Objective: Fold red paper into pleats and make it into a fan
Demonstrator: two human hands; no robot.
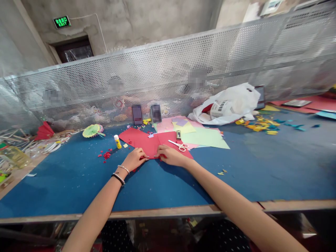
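Observation:
A sheet of red paper (pixel 147 145) lies on the blue table, its near edge pinched between the fingers of both hands. My left hand (pixel 135 159) closes on that edge from the left, and my right hand (pixel 169 154) grips it a little way to the right. The near edge looks folded or rolled, though the fingers partly hide it. White-handled scissors (pixel 182 147) rest on red paper just beyond my right hand, with a small stapler-like object (pixel 178 135) behind them. A yellow glue stick (pixel 117 141) stands upright beyond my left hand.
Red scraps (pixel 106 155) lie at the left, near a green paper fan (pixel 92 131). Pale green paper (pixel 210 137) and other sheets spread behind the scissors. A white plastic bag (pixel 228 106) and yellow scraps (pixel 259 124) sit back right. A perforated metal screen (pixel 162 66) borders the table's far side.

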